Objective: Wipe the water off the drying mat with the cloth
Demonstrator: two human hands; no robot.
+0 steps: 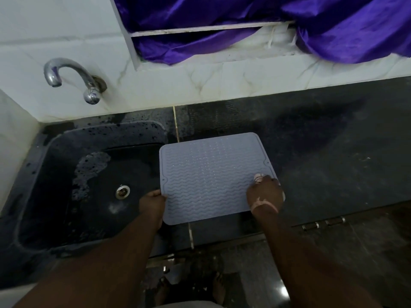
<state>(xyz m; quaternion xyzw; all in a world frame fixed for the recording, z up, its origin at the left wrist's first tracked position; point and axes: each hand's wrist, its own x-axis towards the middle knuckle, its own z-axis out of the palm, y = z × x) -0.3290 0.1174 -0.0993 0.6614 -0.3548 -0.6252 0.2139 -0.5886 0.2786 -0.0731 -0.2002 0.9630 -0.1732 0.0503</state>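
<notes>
Cloth (259, 177) under right hand (264, 194); mat (206, 174)

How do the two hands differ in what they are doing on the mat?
The left hand pinches the mat at its left edge, by the sink; the right hand lies on the mat's right side. The left hand has no cloth; the right hand's grip is bunched round the pale cloth. Both touch the mat.

Both forearms bare, no sleeves in sight. A thin pale pink thread band (265, 204) circles the right wrist. Bare feet (219, 287) down on the dark floor, a strip of grey garment (189, 306) at the near edge.
</notes>
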